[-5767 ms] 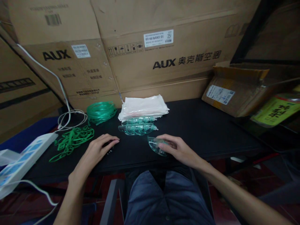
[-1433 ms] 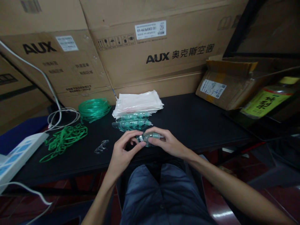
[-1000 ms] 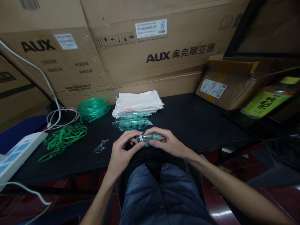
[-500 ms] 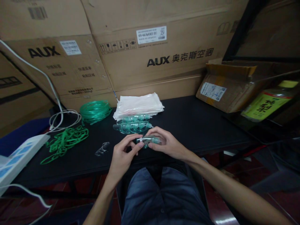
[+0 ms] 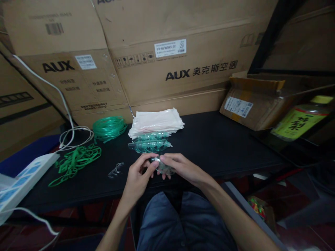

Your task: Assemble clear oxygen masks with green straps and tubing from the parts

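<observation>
Close to the table's front edge, both my hands hold a translucent green plastic face mask. My left hand pinches its left end between thumb and fingers, by a small whitish strip. My right hand has its thumb on top and fingers curled beneath, covering much of the mask. Just beyond lie more green masks, nested in rows against a stack of white plastic packets. Left of my left hand are a few small clear pieces, too fine to name.
Green elastic straps and a coil of green tubing lie at the left, near a white power strip and its cable. Large cartons stand behind. A small opened carton and a bottle are at the right.
My right hand has shifted its grip on the mask, its thumb moving left toward my left thumb and its fingers now showing underneath. The whole view has tilted slightly.
</observation>
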Tool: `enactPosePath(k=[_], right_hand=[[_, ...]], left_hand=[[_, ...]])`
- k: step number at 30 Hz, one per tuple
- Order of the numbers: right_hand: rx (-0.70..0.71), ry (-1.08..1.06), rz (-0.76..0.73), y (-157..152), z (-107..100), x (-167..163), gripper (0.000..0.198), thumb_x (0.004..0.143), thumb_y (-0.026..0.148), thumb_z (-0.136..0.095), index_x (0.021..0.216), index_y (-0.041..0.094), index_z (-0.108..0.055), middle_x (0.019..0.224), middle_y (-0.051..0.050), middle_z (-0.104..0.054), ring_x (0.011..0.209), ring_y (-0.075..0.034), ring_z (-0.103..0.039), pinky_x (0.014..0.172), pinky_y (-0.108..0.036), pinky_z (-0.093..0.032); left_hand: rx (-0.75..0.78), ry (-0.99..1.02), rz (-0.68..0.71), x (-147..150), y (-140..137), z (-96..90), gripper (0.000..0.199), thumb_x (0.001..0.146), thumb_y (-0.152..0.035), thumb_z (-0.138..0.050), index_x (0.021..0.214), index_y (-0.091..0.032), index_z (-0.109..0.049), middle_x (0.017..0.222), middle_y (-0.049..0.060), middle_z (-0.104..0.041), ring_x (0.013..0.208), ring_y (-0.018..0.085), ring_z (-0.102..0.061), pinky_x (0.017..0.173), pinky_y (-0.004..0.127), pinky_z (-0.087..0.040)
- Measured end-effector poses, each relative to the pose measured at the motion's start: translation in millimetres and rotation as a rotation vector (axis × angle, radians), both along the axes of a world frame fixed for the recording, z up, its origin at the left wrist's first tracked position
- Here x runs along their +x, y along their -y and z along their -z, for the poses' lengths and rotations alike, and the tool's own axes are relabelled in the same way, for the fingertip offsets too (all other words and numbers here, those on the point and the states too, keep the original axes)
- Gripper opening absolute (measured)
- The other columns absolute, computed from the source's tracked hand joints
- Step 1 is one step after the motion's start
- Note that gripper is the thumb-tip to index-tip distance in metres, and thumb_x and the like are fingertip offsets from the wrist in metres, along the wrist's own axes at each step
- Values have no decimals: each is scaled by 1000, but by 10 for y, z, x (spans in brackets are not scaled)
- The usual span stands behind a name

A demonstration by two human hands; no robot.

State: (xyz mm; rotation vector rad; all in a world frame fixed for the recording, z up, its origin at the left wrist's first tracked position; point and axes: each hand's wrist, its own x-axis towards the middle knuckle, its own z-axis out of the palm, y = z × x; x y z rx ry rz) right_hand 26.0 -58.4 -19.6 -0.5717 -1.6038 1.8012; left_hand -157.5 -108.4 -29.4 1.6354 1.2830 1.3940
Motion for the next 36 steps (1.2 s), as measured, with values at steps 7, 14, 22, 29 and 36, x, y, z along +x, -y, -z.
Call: enactPosePath(k=[7,14,22,29,36], right_hand=[[25,-30,137,55,80,56,37,87,51,-77,97,19,-61,79,2,-65,73,-16,-61,67,-27,-47],[167,-66,239,120,156,11,33,84,37,-82,101,24,-57,100,1,-61,94,-17,-60,86,-29,-47],[464,-35,471,220,176,-50,27,89,27,-77,110,25,-61,114,-6,-61,111,-24,-59,101,-38,-46],[402,-96,537,269,223,-73,30,95,22,-70,122,28,-59,123,-6,-64,120,-22,-62,106,-36,-48],[284,-63,593,239,272,-132,45,81,22,-84,119,27,-62,118,-5,-74,115,-24,-69,105,-38,-51]], left_hand=[[-11,-47,13,18,8,-9,22,93,-33,-73,111,-20,-76,80,-1,-66,53,8,-53,55,21,-44],[104,-8,22,10,-28,-29,11,88,-27,-75,96,-22,-81,106,8,-73,101,22,-69,79,28,-58],[-130,272,-72,23,-59,-4,35,78,-41,-85,99,-17,-72,87,4,-75,82,19,-74,71,27,-63],[-247,341,-46,-27,-45,27,45,79,-42,-87,117,-17,-80,110,10,-81,97,24,-77,97,37,-62],[-246,389,-46,-14,-49,43,43,80,-43,-86,115,-18,-81,117,11,-80,106,28,-76,103,44,-59]])
